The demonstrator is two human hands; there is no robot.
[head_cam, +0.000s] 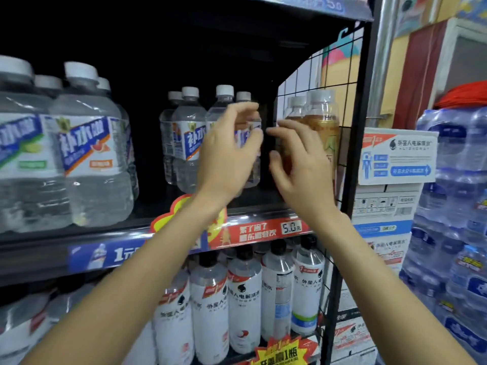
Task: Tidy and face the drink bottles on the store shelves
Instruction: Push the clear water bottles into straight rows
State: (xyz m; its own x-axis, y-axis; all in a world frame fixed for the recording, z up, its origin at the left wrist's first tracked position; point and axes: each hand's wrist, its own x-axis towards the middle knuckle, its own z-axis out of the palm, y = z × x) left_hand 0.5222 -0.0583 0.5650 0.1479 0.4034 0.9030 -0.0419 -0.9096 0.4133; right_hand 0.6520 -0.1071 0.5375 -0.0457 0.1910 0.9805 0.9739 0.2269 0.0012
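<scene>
Both hands are raised in front of the middle shelf (168, 233) of a black store rack.

Left hand (226, 151): fingers loosely curved toward a clear water bottle (250, 143) with a white and blue label. The hand covers most of the bottle, so whether the fingers actually touch or grasp it cannot be told. The bottle stands upright, near the right end of a small group of like bottles (188, 138) set back on the shelf.

Right hand (303, 164): fingers spread and relaxed, holding nothing. It hovers just in front of two amber drink bottles (322, 119) with pale caps, which stand upright at the right end of the shelf against the wire grid side panel (340, 75).

At the left of the same shelf stand larger clear bottles (89, 154) with white caps (labels face forward). The shelf edge carries a red price strip (266, 230) marked 5.0.

On the shelf below, white-labelled bottles with black caps (245, 299) stand upright in rows.

Right of the rack: stacked cartons (398, 159) and shrink-wrapped packs of water (453, 206).
</scene>
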